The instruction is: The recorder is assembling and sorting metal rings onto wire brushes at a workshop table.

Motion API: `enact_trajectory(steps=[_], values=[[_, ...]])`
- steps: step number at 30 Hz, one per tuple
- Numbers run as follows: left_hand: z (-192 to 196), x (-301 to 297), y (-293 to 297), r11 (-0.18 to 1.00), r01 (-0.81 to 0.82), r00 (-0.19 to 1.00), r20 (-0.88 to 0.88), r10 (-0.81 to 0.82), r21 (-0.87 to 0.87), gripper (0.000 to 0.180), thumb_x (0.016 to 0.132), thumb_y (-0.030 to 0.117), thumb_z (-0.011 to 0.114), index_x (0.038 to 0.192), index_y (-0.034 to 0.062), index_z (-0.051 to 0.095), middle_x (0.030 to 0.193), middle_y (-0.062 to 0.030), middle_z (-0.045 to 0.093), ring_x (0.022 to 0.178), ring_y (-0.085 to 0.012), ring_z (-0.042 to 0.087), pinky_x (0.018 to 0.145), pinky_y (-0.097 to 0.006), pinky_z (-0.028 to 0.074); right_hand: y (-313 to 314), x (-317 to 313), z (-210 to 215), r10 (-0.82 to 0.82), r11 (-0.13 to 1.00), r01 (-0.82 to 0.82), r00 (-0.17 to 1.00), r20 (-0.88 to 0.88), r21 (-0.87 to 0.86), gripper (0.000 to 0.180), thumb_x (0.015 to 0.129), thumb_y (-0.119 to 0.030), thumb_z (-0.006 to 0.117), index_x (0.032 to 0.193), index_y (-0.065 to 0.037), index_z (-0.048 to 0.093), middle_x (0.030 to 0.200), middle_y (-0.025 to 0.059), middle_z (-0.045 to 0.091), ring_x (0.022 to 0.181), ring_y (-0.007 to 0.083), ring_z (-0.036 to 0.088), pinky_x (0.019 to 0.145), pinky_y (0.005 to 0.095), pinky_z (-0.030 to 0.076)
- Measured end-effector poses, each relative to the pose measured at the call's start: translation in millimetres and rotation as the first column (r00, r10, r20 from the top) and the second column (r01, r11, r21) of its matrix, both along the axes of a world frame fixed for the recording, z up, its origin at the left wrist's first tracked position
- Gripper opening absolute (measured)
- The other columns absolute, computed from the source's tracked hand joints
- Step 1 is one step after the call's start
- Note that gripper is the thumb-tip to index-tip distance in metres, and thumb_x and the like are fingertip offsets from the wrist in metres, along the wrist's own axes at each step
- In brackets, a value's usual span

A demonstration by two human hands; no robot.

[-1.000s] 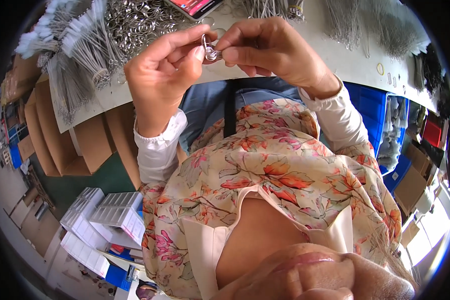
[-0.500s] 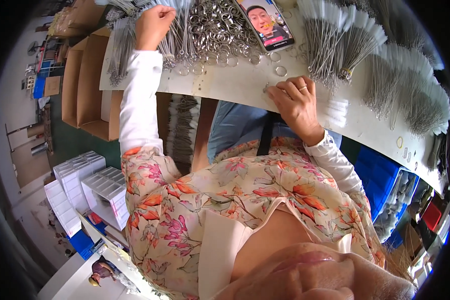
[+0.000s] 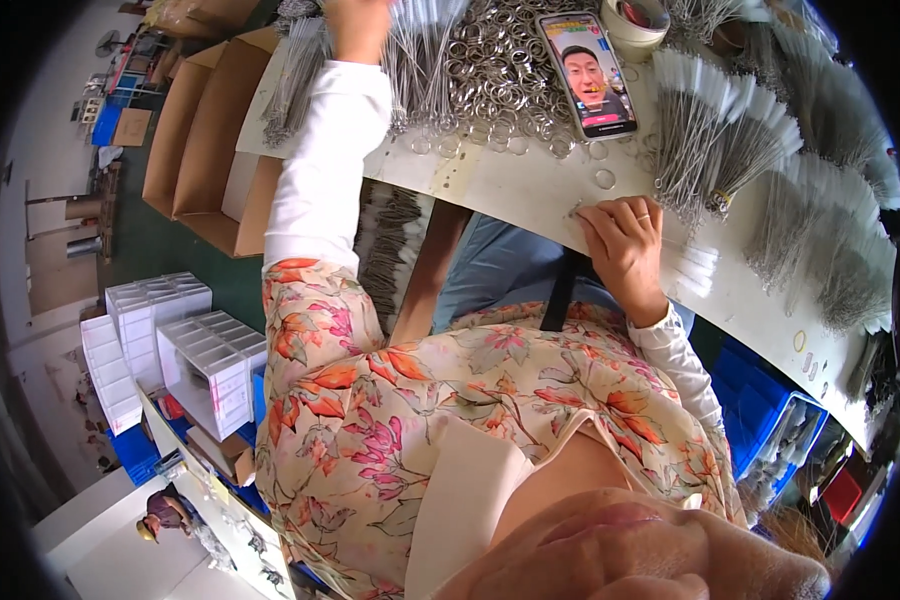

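My left hand [image 3: 358,32] is at the far edge of the view, cut off at the top and smeared by motion. It is over wire-handled brushes [image 3: 420,65] with white bristle tips, and its fingers are hidden. At the table's near edge, my right hand [image 3: 625,250] has its fingers curled together, thumb and forefinger pinched. Something tiny may be at the fingertips, too small to name. Just beyond that hand lies a single metal ring [image 3: 604,179]. A heap of metal rings [image 3: 500,85] covers the table between the brushes and a phone [image 3: 588,80] showing a video.
Bundled brushes [image 3: 710,130] lie right of the phone, with more brushes [image 3: 820,230] farther right. A roll of tape [image 3: 635,30] sits behind the phone. Cardboard boxes [image 3: 205,150] stand at left, white plastic crates [image 3: 210,365] below them. A blue bin [image 3: 760,395] is at lower right.
My left hand has moved farther away and is now partly out of view at the top. My right hand keeps its curled pose at the table edge. The whole view has shifted slightly.
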State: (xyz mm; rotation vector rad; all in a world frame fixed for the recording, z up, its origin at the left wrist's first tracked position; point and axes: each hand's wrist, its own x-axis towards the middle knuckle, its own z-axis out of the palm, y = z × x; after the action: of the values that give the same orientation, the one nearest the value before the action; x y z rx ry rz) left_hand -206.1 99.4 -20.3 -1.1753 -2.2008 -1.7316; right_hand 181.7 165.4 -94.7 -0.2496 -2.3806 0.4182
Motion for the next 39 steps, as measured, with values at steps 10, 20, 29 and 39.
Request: enact_trajectory(steps=[10,20,29,39], values=[[-81.5,-151.4,-129.8,0.589,-0.259,0.914,-0.391,-0.106,-0.765,0.038,0.078,0.036,0.062,0.071,-0.001,0.064,0.07,-0.0181,0.063,0.064,-0.0297,0.06,0.064,-0.039,0.044,33.7,16.2,21.4,-0.083,0.983,0.09,0.995,0.05,-0.158,0.01,0.073,-0.011,0.067,0.082,-0.01,0.065,0.077,0.0037,0.06,0.075,0.0212,0.056,0.072,0.0324,0.043],[-70.4,-104.8,-104.2,0.698,-0.177,0.953,0.055,0.297,-0.694,0.023,0.081,0.024,0.063,0.073,0.0026,0.061,0.062,-0.0026,0.058,0.051,-0.0127,0.05,0.049,-0.031,0.039,167.8,0.9,39.5,-0.36,0.89,0.383,0.923,0.135,-0.247,0.024,0.079,-0.028,0.061,0.086,-0.006,0.066,0.08,0.012,0.066,0.073,0.0285,0.064,0.067,0.0369,0.052],[-70.6,-117.8,-109.8,0.703,-0.285,0.959,-0.191,0.211,-0.652,0.019,0.08,0.017,0.055,0.088,0.0002,0.06,0.072,-0.0093,0.067,0.051,-0.0146,0.053,0.047,-0.028,0.04,178.7,-18.5,38.9,-0.45,0.836,0.535,0.796,0.405,-0.123,0.032,0.076,-0.032,0.059,0.083,-0.002,0.064,0.081,0.0166,0.066,0.075,0.0311,0.066,0.068,0.0389,0.053],[1.8,-35.1,-97.4,0.93,-0.332,0.898,0.355,0.259,0.161,0.028,0.087,0.019,0.058,0.11,0.0034,0.059,0.092,-0.0032,0.057,0.07,-0.009,0.045,0.06,-0.024,0.036,244.6,136.8,64.5,-0.846,0.503,0.852,0.519,0.118,-0.143,0.023,0.079,-0.029,0.06,0.08,-0.008,0.068,0.072,0.015,0.064,0.068,0.0323,0.062,0.062,0.0404,0.048]])
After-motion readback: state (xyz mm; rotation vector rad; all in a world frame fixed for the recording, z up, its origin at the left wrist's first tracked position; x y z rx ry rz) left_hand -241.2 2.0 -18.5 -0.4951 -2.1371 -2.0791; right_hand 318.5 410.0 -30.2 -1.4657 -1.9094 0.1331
